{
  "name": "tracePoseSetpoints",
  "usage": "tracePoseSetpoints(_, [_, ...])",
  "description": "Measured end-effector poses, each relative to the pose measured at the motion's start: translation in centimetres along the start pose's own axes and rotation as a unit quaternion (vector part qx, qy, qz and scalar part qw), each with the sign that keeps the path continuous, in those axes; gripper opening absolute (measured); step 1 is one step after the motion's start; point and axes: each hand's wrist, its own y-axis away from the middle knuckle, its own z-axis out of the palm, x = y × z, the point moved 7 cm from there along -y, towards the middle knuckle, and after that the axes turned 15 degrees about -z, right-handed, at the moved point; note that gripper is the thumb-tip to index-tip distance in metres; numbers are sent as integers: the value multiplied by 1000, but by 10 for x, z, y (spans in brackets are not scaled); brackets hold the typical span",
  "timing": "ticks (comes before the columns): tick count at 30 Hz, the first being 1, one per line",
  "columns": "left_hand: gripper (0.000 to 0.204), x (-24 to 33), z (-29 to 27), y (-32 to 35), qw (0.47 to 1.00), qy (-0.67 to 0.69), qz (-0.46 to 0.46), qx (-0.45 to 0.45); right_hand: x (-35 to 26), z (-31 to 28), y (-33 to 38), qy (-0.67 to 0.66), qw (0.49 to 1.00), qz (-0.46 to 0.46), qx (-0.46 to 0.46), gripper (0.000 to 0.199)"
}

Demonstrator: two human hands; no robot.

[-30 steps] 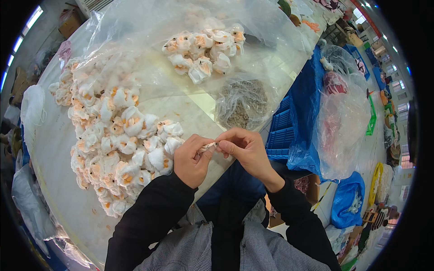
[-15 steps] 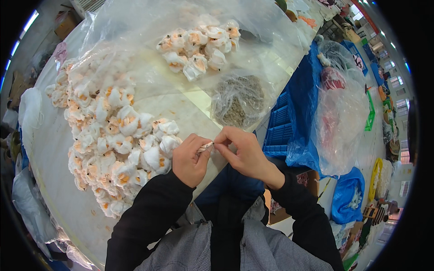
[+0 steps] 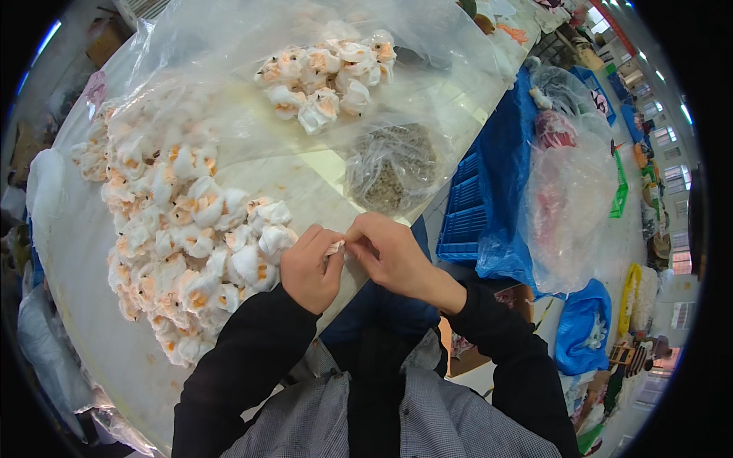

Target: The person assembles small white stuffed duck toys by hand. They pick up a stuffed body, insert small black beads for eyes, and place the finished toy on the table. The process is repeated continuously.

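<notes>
My left hand (image 3: 309,269) is closed around a small, crumpled white piece of cloth flower (image 3: 334,248), whose end sticks out between thumb and forefinger. Right against that end, the thumb and forefinger of my right hand (image 3: 397,256) pinch together. What lies between those right fingertips is too small to make out. Both hands are over the table's near edge. To their left spreads a large heap of white and peach cloth flower heads (image 3: 202,202). Beyond the hands sits a clear plastic bag of grey-brown small bits (image 3: 391,168).
A smaller group of flower heads (image 3: 321,80) lies farther back, by clear plastic sheeting (image 3: 229,38) over the table (image 3: 84,282). Right of the table stand a blue crate (image 3: 462,206), a clear bag with pinkish contents (image 3: 569,206) and a blue bag (image 3: 578,328).
Both hands have shifted slightly left in the picture, as has the whole scene. The right fingertips have closed in on the cloth piece, and less of it shows now.
</notes>
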Motion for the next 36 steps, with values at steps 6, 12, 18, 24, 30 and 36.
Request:
tracePoseSetpoints(6, [15,-2,0,-1,1000,19,4,5,2,-4,3,-19,1000,7,8,16])
tracePoseSetpoints(12, [11,-1,3,-1,1000,31,-6,-4,-2,-13,4,9,999,-48,-7,19])
tracePoseSetpoints(18, [9,-4,2,2,998,56,-26,1,-17,-20,6,17,998,-40,-53,15])
tracePoseSetpoints(24, [15,5,-21,2,995,64,-70,23,-30,-30,7,43,997,-60,-21,16])
tracePoseSetpoints(30, [22,29,-33,18,997,1,-70,28,-38,-14,-21,63,991,-113,-19,17])
tracePoseSetpoints(36, [31,29,-62,24,993,17,-103,51,-41,3,-51,-43,994,-56,-81,16])
